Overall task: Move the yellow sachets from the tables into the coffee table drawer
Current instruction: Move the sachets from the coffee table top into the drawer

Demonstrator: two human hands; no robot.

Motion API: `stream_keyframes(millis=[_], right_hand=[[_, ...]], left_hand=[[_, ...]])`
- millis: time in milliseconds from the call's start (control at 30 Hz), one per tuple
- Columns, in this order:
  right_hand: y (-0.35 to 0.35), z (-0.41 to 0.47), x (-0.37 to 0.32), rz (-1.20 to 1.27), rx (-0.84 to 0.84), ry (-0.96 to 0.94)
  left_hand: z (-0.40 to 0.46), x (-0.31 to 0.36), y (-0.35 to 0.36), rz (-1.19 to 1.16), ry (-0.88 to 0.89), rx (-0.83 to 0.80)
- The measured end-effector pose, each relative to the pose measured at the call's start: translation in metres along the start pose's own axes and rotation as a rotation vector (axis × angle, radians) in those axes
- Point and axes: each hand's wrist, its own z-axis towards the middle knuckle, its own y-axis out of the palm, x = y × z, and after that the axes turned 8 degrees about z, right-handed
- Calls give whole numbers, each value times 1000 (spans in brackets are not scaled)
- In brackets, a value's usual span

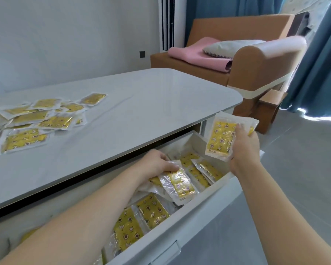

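Observation:
The white coffee table drawer [203,213] stands pulled open below the tabletop, and several yellow sachets [153,209] lie inside it. My left hand [157,163] reaches into the drawer and holds a yellow sachet [180,182] by its upper end, thumb on top. My right hand [246,146] hovers over the drawer's right end and grips a small stack of yellow sachets [221,138] upright. A loose pile of several more yellow sachets [36,121] is spread on the left part of the grey tabletop [141,104].
An orange sofa [256,62] with a pink cushion [195,54] and a grey pillow [229,46] stands behind the table on the right. Blue curtains [317,64] hang at far right. Grey floor [298,178] lies beside the drawer.

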Motion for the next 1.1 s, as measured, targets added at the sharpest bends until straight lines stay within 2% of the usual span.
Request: stream_keyframes(millis=[133, 267, 400, 600, 700, 867, 1100], right_hand=[[1, 3, 11, -51, 38, -114], [5, 2, 25, -170, -47, -231], [4, 5, 28, -182, -70, -239], [5, 1, 28, -269, -85, -276], [7, -7, 26, -267, -97, -251], [15, -27, 27, -184, -148, -76], [18, -40, 23, -122, -133, 33]], left_hand=[[34, 7, 16, 96, 70, -64], [48, 9, 37, 295, 90, -86], [46, 17, 31, 529, -1, 3], [12, 21, 8, 801, -104, -18], [-8, 11, -8, 928, -59, -46], [-27, -14, -19, 816, 62, -207], [-29, -34, 17, 767, 192, -246]])
